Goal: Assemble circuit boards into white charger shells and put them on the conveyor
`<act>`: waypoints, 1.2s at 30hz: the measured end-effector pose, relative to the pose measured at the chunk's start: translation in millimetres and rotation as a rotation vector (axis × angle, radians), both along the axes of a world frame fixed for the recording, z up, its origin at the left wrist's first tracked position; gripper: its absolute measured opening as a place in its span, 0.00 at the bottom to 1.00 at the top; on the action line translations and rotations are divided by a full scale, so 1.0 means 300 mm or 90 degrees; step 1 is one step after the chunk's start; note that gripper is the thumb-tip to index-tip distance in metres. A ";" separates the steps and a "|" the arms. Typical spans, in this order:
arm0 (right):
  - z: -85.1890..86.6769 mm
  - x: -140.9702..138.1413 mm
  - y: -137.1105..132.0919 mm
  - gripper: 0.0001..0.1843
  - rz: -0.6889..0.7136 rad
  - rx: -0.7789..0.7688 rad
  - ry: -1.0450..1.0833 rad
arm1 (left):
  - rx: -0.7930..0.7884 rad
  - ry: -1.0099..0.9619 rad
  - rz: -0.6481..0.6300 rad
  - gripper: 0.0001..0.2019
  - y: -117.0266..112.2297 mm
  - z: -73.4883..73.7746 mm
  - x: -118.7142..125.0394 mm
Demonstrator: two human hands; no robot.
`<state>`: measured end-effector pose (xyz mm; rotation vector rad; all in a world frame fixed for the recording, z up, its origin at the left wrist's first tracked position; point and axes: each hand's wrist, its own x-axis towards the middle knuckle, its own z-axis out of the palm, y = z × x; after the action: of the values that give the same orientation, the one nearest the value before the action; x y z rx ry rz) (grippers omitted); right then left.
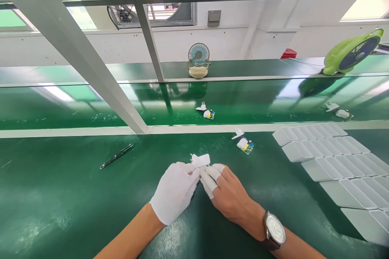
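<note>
My left hand (175, 188), in a white glove, pinches a white plug piece (201, 160) above the green table. White finger cots cover several fingertips of my right hand (225, 188), which closes on the same piece from the right. Its metal pins point up and to the left; my fingers hide its lower part. Just beyond my right hand lies a green circuit board (247, 147) with a white plug part (238, 132) beside it. Black tweezers (116, 156) rest on the table to the left of my hands.
Rows of white plastic casings (337, 158) lie at the right. Behind a pale rail (194, 129), a green belt-like surface carries one circuit board (209, 114) and another board assembly (343, 113). A slanted metal post (91, 56) stands left. A small fan (198, 60) and a green fan (349, 53) stand farther back.
</note>
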<state>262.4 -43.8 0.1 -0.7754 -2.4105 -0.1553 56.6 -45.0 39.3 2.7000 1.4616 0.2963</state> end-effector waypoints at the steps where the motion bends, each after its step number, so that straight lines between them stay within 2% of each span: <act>1: 0.001 -0.002 0.000 0.18 -0.003 -0.003 -0.012 | 0.007 0.002 0.004 0.11 -0.002 -0.002 0.001; 5: -0.004 -0.010 0.002 0.11 -0.013 0.022 -0.021 | 0.026 -0.007 0.016 0.10 -0.003 -0.013 0.005; 14: -0.012 -0.021 -0.016 0.14 -0.015 0.057 0.032 | 0.051 -0.038 0.028 0.12 -0.001 -0.039 0.002; 22: -0.044 -0.035 -0.031 0.14 -0.065 0.005 0.029 | 0.022 -0.024 0.038 0.10 -0.001 -0.041 0.011; 27: -0.014 -0.039 -0.026 0.15 -0.052 0.026 0.037 | -0.007 -0.010 0.064 0.10 -0.006 -0.032 0.020; 31: 0.022 -0.044 -0.014 0.14 -0.052 0.047 0.025 | 0.013 0.017 0.078 0.09 -0.009 -0.024 0.025; 36: 0.001 -0.041 -0.002 0.13 -0.060 0.047 0.035 | 0.042 -0.002 0.068 0.10 -0.010 -0.009 0.023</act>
<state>250.2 -44.3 0.5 -0.8491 -2.3047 -0.2565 63.4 -47.9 36.5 2.6751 1.6259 0.3598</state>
